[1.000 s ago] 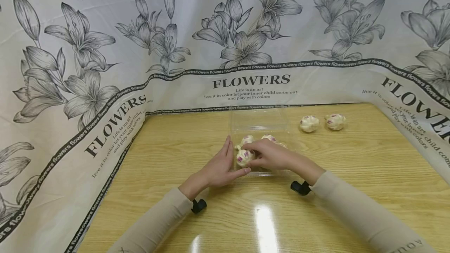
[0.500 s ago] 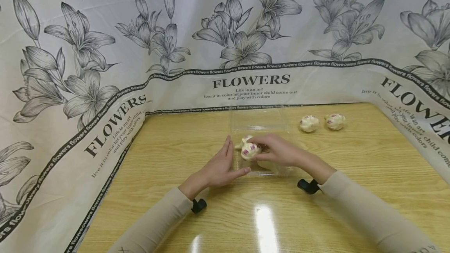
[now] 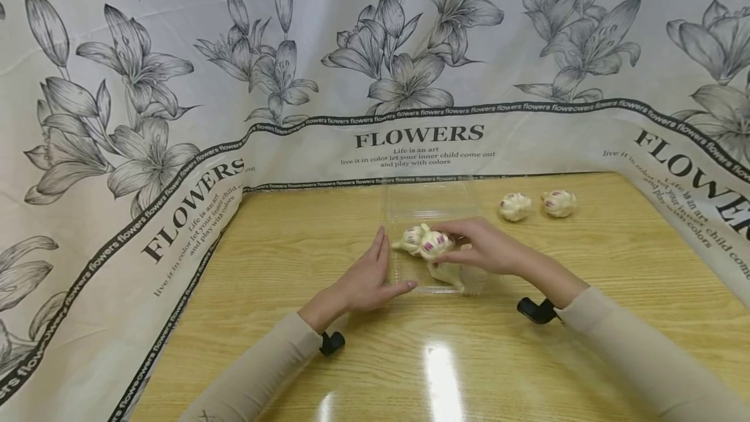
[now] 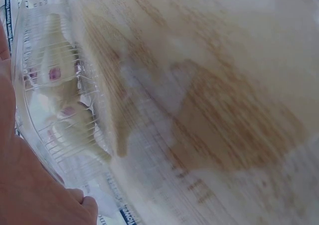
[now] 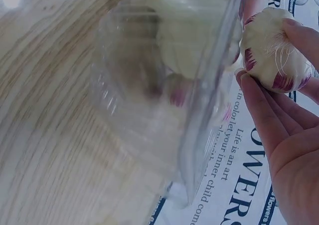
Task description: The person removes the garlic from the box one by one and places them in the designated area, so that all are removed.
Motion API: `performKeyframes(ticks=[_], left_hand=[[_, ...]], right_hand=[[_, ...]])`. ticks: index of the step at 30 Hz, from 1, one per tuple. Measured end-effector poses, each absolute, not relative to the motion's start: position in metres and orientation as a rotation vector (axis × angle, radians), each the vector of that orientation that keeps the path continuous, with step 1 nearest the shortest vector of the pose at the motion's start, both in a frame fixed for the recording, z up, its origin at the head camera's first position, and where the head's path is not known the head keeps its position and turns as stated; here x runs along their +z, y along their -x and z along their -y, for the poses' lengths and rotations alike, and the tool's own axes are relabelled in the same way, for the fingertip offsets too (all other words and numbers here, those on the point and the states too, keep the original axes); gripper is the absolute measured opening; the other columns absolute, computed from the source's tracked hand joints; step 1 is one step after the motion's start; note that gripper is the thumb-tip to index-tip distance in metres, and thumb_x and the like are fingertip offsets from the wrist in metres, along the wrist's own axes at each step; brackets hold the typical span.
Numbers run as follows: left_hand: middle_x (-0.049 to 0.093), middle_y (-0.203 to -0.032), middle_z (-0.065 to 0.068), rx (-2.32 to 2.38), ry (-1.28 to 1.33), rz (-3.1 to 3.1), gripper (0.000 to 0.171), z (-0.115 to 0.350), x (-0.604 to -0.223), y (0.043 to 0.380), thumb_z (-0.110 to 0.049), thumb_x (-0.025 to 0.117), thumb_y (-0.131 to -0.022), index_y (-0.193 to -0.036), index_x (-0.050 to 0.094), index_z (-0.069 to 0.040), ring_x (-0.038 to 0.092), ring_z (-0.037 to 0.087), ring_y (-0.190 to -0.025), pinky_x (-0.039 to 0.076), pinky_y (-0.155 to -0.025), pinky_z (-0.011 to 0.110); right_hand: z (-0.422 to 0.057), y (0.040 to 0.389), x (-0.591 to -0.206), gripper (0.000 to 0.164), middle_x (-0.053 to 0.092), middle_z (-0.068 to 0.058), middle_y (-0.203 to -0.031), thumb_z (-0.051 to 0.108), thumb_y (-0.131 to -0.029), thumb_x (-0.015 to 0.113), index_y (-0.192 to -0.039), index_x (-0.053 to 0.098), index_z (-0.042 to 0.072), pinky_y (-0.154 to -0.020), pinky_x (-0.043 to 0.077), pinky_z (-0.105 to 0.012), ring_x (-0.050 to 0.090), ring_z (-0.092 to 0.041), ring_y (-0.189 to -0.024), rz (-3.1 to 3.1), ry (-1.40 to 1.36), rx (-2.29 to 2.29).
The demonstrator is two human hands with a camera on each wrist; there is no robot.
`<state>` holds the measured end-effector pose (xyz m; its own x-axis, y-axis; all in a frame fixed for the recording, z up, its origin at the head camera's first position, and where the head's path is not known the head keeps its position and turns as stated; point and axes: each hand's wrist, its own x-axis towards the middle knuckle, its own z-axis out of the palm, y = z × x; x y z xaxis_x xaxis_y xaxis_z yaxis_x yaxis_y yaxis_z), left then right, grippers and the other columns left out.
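A clear plastic clamshell box stands lid-up on the wooden table. My right hand pinches a white garlic bulb with purple patches between thumb and fingers, over the box. In the right wrist view this garlic bulb shows its root end, above the box rim. Another garlic bulb lies in the box at the back left, and a pale one shows under my right hand. My left hand, fingers straight, rests against the box's left side, thumb along its front edge. Ribbed box wall partly veils the bulbs in the left wrist view.
Two more garlic bulbs, one beside the other, lie at the table's back right. A flower-printed cloth hangs around the back and sides of the wooden table.
My right hand has moved right and slightly away from me with the garlic bulb, from the box's front left toward its middle. The left hand stays in place.
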<state>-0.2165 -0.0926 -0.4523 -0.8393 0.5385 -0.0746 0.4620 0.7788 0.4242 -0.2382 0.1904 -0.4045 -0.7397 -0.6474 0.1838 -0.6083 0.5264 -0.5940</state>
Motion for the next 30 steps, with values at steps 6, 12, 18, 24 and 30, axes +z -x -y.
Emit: performKeyframes(ticks=[6, 12, 18, 24, 30], left_hand=[[-0.024, -0.166, 0.014, 0.582, -0.782, -2.779, 0.119, 0.092, -0.453, 0.216, -0.079, 0.045, -0.093, -0.161, -0.008, 0.003, 0.015, 0.035, -0.155, 0.020, -0.125, 0.038], [-0.024, -0.166, 0.013, 0.584, -0.786, -2.779, 0.119, 0.092, -0.453, 0.216, -0.080, 0.044, -0.093, -0.161, -0.008, 0.003, 0.014, 0.035, -0.155, 0.019, -0.126, 0.038], [-0.025, -0.166, 0.012, 0.594, -0.780, -2.771, 0.119, 0.093, -0.453, 0.214, -0.080, 0.044, -0.093, -0.160, -0.012, 0.000, 0.014, 0.035, -0.155, 0.018, -0.126, 0.038], [-0.025, -0.166, 0.013, 0.596, -0.782, -2.775, 0.118, 0.093, -0.452, 0.214, -0.079, 0.044, -0.093, -0.160, -0.014, -0.001, 0.015, 0.035, -0.155, 0.019, -0.126, 0.039], [-0.024, -0.166, 0.013, 0.596, -0.785, -2.777, 0.118, 0.093, -0.453, 0.215, -0.079, 0.045, -0.093, -0.160, -0.013, 0.000, 0.015, 0.035, -0.155, 0.019, -0.126, 0.038]], right_hand=[[-0.205, 0.237, -0.405, 0.059, 0.071, -0.014, -0.123, 0.025, -0.092, 0.078, -0.140, 0.058, -0.003, -0.092, 0.060, -0.039, 0.071, -0.019, -0.101, -2.723, 1.089, -1.026], [-0.218, 0.236, -0.404, 0.056, 0.070, -0.018, -0.126, 0.020, -0.092, 0.078, -0.139, 0.059, -0.005, -0.094, 0.060, -0.040, 0.071, -0.023, -0.103, -2.725, 1.098, -1.055], [-0.231, 0.233, -0.403, 0.055, 0.069, -0.019, -0.127, 0.019, -0.093, 0.077, -0.139, 0.059, -0.005, -0.094, 0.059, -0.042, 0.070, -0.025, -0.104, -2.761, 1.068, -1.026], [-0.245, 0.231, -0.401, 0.054, 0.069, -0.021, -0.126, 0.019, -0.093, 0.077, -0.138, 0.059, -0.005, -0.093, 0.060, -0.045, 0.072, -0.028, -0.103, -2.810, 1.050, -1.004], [-0.258, 0.233, -0.400, 0.053, 0.070, -0.020, -0.123, 0.018, -0.092, 0.079, -0.136, 0.061, -0.005, -0.090, 0.061, -0.043, 0.072, -0.027, -0.100, -2.859, 1.058, -0.991]])
